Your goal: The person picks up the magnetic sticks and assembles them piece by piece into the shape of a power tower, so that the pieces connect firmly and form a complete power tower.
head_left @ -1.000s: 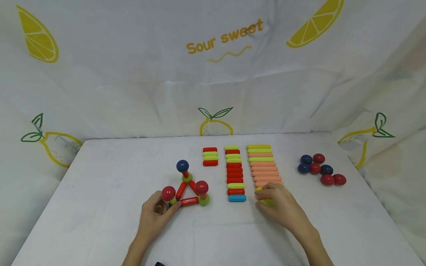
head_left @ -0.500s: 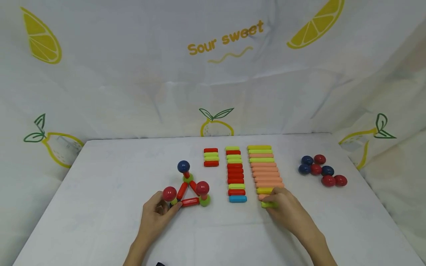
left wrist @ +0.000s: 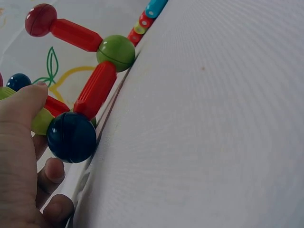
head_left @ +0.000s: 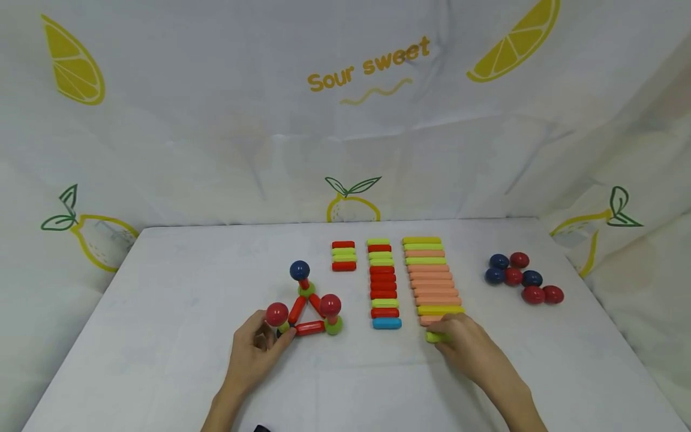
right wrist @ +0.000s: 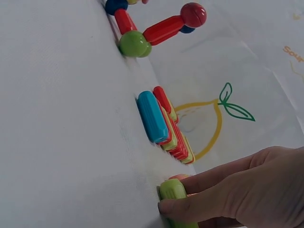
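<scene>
Nearby, blue rod (head_left: 387, 323) between triangular frame (head_left: 310, 328) and right fingers (head_left: 448, 328); balls (head_left: 513, 276) beyond.

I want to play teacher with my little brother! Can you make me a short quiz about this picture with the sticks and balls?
1. What color is the rod that the right hand is holding?
2. True or false: every ball on top of the triangular build's three uprights is red.
3. Count: how many loose balls lie at the right side of the head view?

Key:
1. Light green.
2. False: two are red, but the back upright carries a dark blue ball.
3. Seven: four red, three dark blue.
</scene>
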